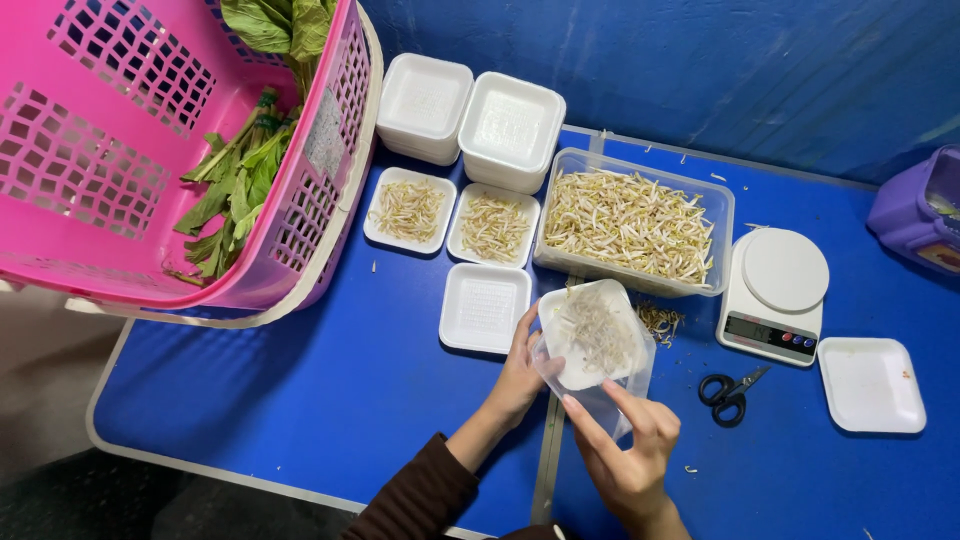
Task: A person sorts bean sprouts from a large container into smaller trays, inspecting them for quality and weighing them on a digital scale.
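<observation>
Our left hand [520, 375] grips the sprout tray [590, 335], right hand [625, 450] pinches the clear bag [600, 400], just before the sprout tub [630, 225]. A tilt could spill sprouts onto the table [350, 400].

Between your hands [585, 405] you hold a white foam tray [590, 335] of sprouts inside a clear plastic bag [600, 400]. Two filled white trays [450, 215] and an empty one [485, 308] lie just left of it, with two stacks [470, 118] behind. Another empty tray [870, 385] sits far right. The white scale [775, 300] shows a small dark screen [755, 329] with coloured buttons beside it.
</observation>
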